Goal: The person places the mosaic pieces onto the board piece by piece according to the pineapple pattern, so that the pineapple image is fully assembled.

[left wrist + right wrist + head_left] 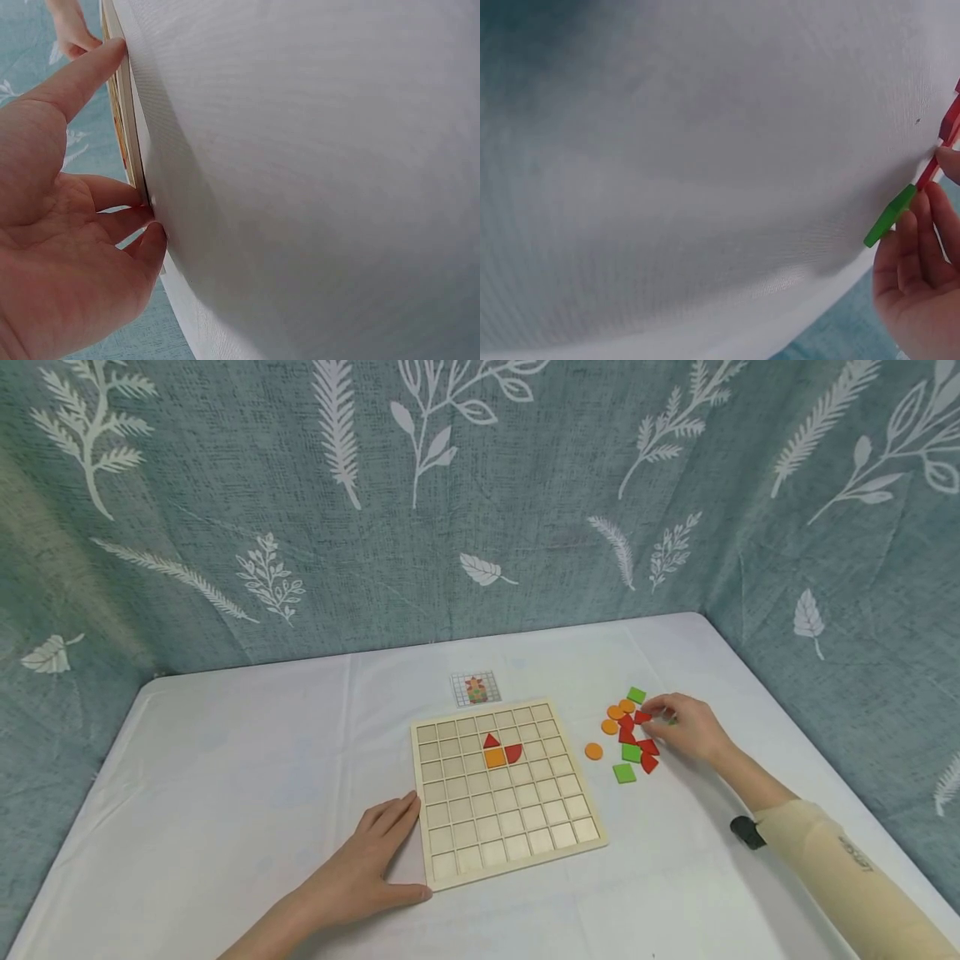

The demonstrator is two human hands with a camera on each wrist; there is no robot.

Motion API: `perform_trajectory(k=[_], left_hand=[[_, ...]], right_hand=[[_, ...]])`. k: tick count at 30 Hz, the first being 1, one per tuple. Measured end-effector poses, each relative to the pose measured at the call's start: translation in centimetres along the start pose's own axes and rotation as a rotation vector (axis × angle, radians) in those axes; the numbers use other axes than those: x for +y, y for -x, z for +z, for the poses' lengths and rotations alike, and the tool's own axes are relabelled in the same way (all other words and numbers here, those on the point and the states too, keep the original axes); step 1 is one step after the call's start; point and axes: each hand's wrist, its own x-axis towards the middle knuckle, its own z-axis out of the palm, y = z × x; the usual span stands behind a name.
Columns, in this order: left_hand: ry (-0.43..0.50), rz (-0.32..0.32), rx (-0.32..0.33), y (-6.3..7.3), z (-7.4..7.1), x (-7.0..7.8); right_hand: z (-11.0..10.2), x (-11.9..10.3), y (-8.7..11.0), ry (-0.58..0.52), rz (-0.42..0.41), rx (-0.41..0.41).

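Red pc (642,717) in R hand (692,727), green pc (672,722) mostly hid, head cam

Below the head view's centre we see a pale gridded board (488,826) lying flat, its upper cells holding a red triangle (491,741), orange square (495,757) and red quarter-circle (513,753); to the right we see red pieces (648,747), orange discs (593,751) and green squares (624,773).

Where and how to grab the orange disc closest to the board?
I'd pinch the orange disc at opposite points of its rim, coming from above. It looks thin and lies flat, so the edge seems the best hold. It sits apart from the board and the other loose pieces, leaving room either side.
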Motion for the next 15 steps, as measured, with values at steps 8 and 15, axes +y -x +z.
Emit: perform_trajectory(k=[8,15], left_hand=[[-0.003,-0.005,-0.001,-0.02,-0.01,-0.03],[-0.006,0.002,0.002,-0.03,0.02,-0.11]], right_hand=[[-0.05,-0.43,0.11,-0.019,0.062,-0.011],[-0.27,-0.71,0.17,-0.03,0.059,-0.046]])
